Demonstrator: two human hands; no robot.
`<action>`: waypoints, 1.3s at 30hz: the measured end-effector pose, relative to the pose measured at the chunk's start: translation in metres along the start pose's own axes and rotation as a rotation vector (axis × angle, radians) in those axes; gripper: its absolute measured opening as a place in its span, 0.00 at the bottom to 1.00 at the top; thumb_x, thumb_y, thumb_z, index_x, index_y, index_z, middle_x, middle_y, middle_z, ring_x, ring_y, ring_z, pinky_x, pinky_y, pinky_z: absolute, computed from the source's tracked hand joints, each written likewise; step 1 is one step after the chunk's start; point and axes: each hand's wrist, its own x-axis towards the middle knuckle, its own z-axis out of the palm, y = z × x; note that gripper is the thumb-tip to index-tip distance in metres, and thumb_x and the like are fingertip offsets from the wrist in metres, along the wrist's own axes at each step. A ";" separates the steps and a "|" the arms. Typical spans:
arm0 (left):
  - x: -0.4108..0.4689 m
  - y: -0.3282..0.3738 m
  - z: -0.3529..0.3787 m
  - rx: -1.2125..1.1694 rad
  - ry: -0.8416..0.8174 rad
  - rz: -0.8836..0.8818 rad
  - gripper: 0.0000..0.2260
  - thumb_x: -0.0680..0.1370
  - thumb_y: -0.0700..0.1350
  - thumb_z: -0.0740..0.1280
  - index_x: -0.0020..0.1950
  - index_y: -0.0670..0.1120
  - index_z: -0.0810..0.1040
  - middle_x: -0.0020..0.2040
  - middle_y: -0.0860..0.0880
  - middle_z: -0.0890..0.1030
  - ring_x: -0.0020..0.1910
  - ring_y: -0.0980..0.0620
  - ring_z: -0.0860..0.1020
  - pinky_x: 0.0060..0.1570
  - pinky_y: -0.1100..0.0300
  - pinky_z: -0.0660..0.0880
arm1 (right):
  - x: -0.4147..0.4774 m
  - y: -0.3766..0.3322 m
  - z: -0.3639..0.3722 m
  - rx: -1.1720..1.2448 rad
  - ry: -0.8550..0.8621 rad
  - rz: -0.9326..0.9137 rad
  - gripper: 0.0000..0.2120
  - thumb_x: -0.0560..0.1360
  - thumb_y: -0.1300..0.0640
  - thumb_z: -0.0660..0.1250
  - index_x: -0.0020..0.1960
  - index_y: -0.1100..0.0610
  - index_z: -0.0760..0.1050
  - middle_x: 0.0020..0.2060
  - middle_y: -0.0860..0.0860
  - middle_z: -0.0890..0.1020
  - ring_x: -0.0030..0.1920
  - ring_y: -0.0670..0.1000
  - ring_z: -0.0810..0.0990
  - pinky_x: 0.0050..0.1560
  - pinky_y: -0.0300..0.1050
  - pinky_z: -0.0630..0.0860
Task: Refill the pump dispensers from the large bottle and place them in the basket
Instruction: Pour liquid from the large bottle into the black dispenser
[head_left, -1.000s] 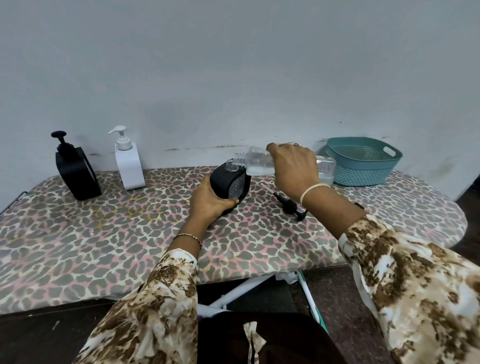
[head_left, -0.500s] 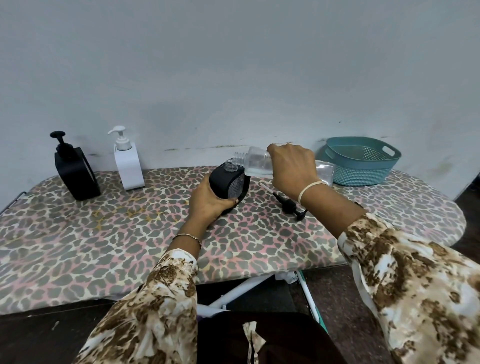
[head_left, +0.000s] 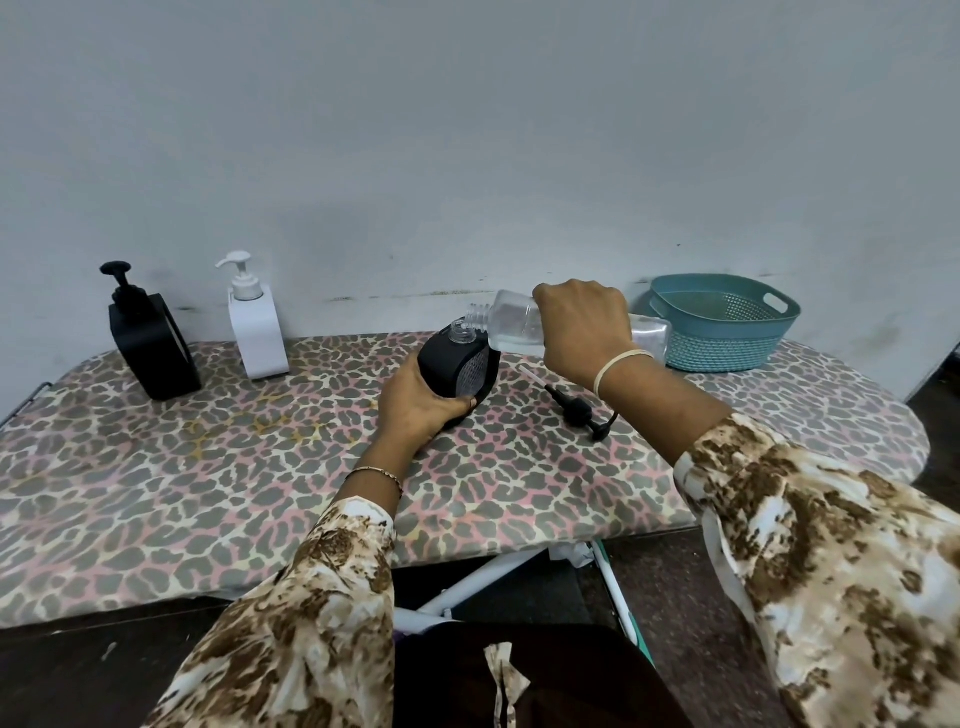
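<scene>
My left hand (head_left: 420, 404) grips an open black dispenser (head_left: 457, 369) tilted on the leopard-print board (head_left: 208, 467). My right hand (head_left: 582, 327) holds the clear large bottle (head_left: 511, 322) almost level, its uncapped mouth just above the dispenser's clear neck. Clear liquid lies in the bottle. The dispenser's black pump head (head_left: 574, 410) lies on the board under my right wrist. A second black pump dispenser (head_left: 150, 348) and a white one (head_left: 257, 327) stand upright at the back left. The teal basket (head_left: 727, 332) sits at the back right.
A grey wall runs right behind the board. The board's rounded end is at the right, with dark floor beyond it. White frame legs (head_left: 467, 587) show below the front edge.
The bottle's mouth has risen slightly above the dispenser's neck and the bottle is a little more level. My left hand and the dispenser have stayed put.
</scene>
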 end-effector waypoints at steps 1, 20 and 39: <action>0.000 0.000 0.000 0.000 0.000 0.000 0.37 0.61 0.44 0.82 0.67 0.45 0.71 0.63 0.47 0.78 0.62 0.47 0.76 0.64 0.54 0.73 | 0.000 0.000 0.000 0.001 0.003 -0.001 0.14 0.71 0.67 0.64 0.55 0.56 0.73 0.47 0.54 0.80 0.50 0.57 0.79 0.41 0.45 0.67; -0.001 0.002 -0.002 0.016 -0.014 -0.001 0.37 0.61 0.44 0.82 0.67 0.45 0.71 0.63 0.47 0.79 0.62 0.46 0.76 0.63 0.54 0.73 | 0.000 -0.001 -0.002 -0.003 0.014 -0.010 0.14 0.71 0.68 0.64 0.55 0.57 0.73 0.45 0.53 0.79 0.48 0.56 0.78 0.40 0.45 0.67; 0.002 0.001 -0.004 -0.052 -0.050 -0.012 0.36 0.61 0.40 0.82 0.66 0.44 0.72 0.62 0.46 0.79 0.61 0.47 0.77 0.63 0.53 0.73 | -0.001 -0.002 -0.005 -0.013 0.005 -0.013 0.14 0.72 0.68 0.63 0.55 0.57 0.73 0.46 0.53 0.79 0.48 0.56 0.78 0.40 0.45 0.67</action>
